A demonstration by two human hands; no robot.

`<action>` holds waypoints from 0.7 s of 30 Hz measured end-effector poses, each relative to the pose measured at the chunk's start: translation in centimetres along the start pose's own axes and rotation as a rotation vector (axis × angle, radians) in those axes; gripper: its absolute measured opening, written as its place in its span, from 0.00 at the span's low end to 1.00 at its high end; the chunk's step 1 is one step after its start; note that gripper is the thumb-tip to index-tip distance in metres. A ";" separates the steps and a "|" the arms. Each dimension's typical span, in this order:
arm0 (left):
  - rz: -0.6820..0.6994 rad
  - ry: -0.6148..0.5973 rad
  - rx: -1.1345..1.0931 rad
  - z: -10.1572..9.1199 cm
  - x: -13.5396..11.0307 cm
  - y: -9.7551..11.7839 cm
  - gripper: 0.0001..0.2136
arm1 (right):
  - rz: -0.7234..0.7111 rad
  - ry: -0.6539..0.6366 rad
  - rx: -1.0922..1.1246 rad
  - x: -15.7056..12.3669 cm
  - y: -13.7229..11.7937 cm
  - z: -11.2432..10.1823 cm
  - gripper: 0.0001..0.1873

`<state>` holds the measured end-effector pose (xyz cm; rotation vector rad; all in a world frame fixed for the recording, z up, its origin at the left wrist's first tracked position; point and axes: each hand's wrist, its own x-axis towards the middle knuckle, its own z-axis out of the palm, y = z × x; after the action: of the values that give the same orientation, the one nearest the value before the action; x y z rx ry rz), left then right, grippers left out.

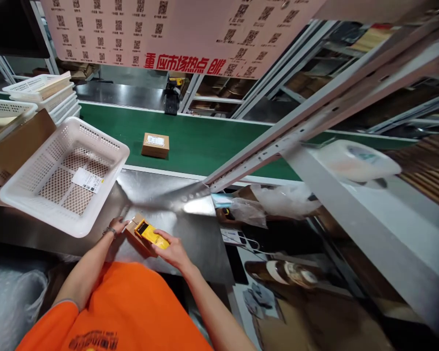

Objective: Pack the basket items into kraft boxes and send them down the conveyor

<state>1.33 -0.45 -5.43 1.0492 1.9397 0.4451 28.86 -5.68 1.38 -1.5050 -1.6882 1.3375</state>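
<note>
Cupping the small brown cardboard box (132, 228) near the steel tabletop's (193, 234) front edge, your left hand (117, 226) loosely steadied it while your right hand (172, 249) clasped the yellow handheld device (151, 235) atop it, risking a tumble.

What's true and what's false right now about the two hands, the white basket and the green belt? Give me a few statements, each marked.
1. The right hand holds a yellow handheld device. True.
2. The left hand reaches into the white basket. False: it touches the small brown box on the steel table, beside the basket.
3. A printed slip lies inside the white basket. True.
4. The green belt carries nothing. False: a labelled cardboard box sits on it.
5. The yellow handheld device is over the small brown box. True.
</note>
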 end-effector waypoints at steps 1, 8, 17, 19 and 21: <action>0.009 0.005 0.037 -0.4 -0.1 0.0 0.16 | 0.002 -0.002 -0.013 0.0 0.2 0.0 0.31; 0.194 -0.109 0.250 0.0 -1.9 2.5 0.24 | 0.011 -0.033 -0.033 0.3 -0.4 0.2 0.32; 0.244 -0.185 0.355 0.4 -2.6 3.3 0.27 | 0.088 -0.083 -0.230 -6.0 0.0 -8.1 0.31; 0.245 -0.179 0.339 0.5 -2.5 3.1 0.27 | 0.125 -0.091 -0.336 -7.9 0.7 -10.2 0.29; 0.248 -0.172 0.316 0.9 -2.4 3.0 0.26 | 0.146 -0.098 -0.411 -8.2 1.1 -10.2 0.29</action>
<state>4.18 -0.72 -2.78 1.4914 1.7679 0.1754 40.25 -10.08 6.26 -1.8458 -2.0428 1.1997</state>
